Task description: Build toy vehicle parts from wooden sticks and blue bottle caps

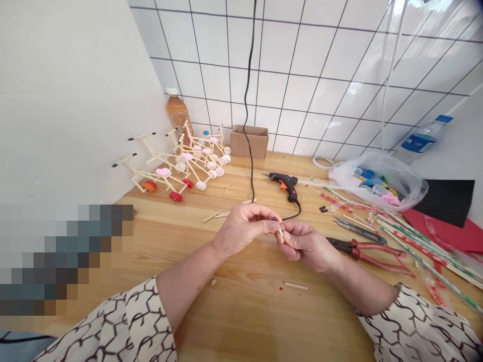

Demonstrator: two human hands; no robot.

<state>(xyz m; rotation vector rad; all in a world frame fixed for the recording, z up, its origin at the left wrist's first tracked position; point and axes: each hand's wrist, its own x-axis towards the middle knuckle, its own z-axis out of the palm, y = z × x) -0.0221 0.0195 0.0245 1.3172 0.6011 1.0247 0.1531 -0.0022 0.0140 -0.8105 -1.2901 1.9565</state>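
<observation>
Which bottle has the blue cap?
The clear plastic water bottle with a blue label, at far right; the amber-filled plastic bottle on the left has a white cap.

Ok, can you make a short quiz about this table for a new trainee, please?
1. True or false: the glue gun lies to the right of the cardboard box.
2. Which is nearest the right hand: A the pliers, B the orange bottle, or C the cardboard box?
3. Fill in: the pliers have ___ handles.

Key: 1 true; 2 A; 3 red.
</observation>
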